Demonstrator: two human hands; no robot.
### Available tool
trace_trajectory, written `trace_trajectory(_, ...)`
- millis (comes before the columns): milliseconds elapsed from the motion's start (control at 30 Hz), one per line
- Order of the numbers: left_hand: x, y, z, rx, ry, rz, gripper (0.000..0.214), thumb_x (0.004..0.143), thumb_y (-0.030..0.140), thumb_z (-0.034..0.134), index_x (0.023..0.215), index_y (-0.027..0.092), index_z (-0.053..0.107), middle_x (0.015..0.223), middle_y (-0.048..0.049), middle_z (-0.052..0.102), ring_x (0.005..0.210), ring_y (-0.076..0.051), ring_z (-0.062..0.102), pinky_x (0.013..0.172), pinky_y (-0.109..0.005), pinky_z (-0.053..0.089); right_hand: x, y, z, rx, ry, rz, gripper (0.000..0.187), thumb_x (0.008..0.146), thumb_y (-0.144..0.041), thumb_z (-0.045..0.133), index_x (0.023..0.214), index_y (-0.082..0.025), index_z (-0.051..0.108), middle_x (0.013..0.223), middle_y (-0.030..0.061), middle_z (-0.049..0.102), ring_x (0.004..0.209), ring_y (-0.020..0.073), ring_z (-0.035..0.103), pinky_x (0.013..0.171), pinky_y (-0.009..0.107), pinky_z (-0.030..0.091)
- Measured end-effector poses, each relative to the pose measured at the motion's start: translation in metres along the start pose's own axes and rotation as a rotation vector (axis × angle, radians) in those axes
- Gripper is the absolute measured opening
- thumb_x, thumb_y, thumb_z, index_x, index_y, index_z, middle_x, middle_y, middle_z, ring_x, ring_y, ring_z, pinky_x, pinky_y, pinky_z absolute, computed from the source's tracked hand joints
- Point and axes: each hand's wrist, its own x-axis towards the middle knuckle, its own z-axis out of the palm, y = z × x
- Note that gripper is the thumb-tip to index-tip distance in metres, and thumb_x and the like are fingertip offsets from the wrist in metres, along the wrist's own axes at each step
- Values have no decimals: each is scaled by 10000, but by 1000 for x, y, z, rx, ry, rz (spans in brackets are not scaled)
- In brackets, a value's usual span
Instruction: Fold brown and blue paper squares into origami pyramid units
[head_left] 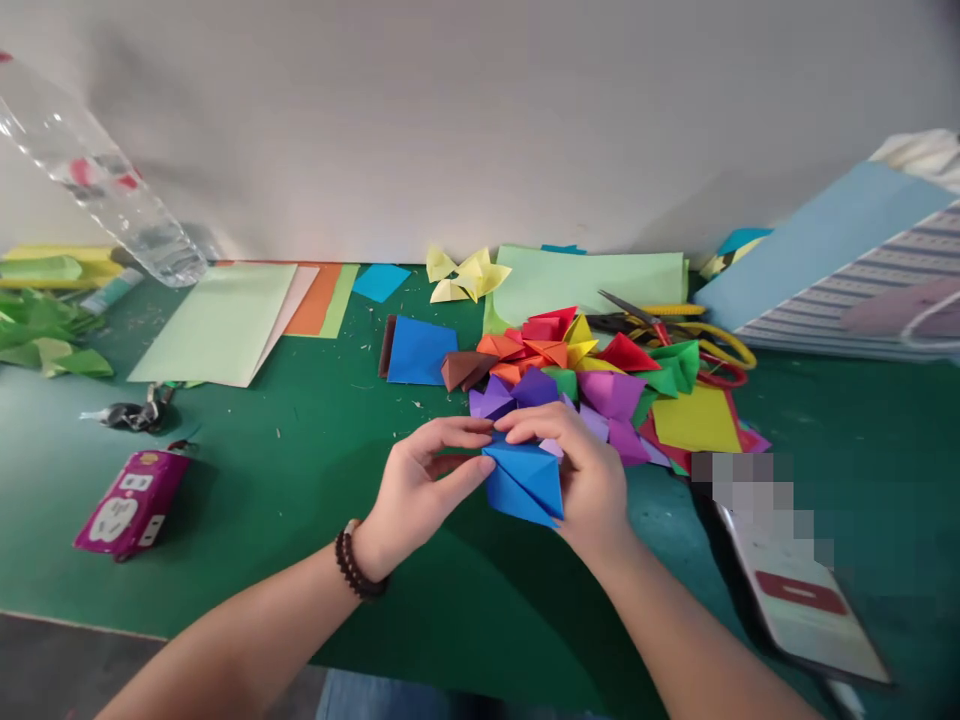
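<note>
Both my hands hold a blue folded paper piece (525, 482) just above the green table (300, 470). My left hand (420, 480), with a bead bracelet at the wrist, pinches the piece's left corner between thumb and fingers. My right hand (589, 470) wraps over its right side, fingers curled on the top edge. Just behind the hands lies a pile of folded paper pieces (577, 370) in purple, orange, red, yellow, green and brown.
Flat coloured sheets (225, 320) lie at the back left, a blue square (418, 350) at centre, scissors (675, 325) at back right. A phone (802, 600) lies at right, a purple packet (131, 505) and keys (135, 412) at left, a plastic bottle (97, 180) upper left.
</note>
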Motion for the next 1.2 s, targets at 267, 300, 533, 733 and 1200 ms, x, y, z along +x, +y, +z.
trace_trajectory(267,3,-3,-2,-59,7,-109,105,746,226,749,803,156,697,1098,-95,686,1038,-222,640,854,-333,522,5,1,-8,35,-185,102,109,810,-166,650,890,-239,641,945,30,650,898,194,625,767,314,483)
trace_trajectory(300,3,-3,-2,-51,10,-113,100,741,225,747,789,156,692,1084,-93,686,1030,-223,638,860,-339,513,5,1,-9,39,-207,113,106,811,-169,641,890,-238,642,939,31,652,898,199,621,769,319,481)
trace_trajectory(533,4,-4,-2,-105,17,-163,96,714,182,718,681,158,632,927,-40,663,928,-176,616,856,-317,488,2,3,-9,44,-297,278,92,774,-186,592,843,-229,636,858,24,641,815,196,609,673,292,466)
trace_trajectory(733,6,-4,-3,-5,-6,-116,132,810,264,645,756,145,667,972,-74,648,873,-171,625,749,-299,541,0,6,-8,60,-233,330,158,722,-220,620,878,-231,637,879,25,656,812,205,631,688,300,486)
trace_trajectory(1200,4,-3,-5,294,116,94,90,829,196,610,748,165,635,869,-61,637,849,-177,614,638,-250,543,-1,6,-2,17,-62,224,241,754,-209,684,973,-248,590,1066,61,597,905,202,609,761,338,509)
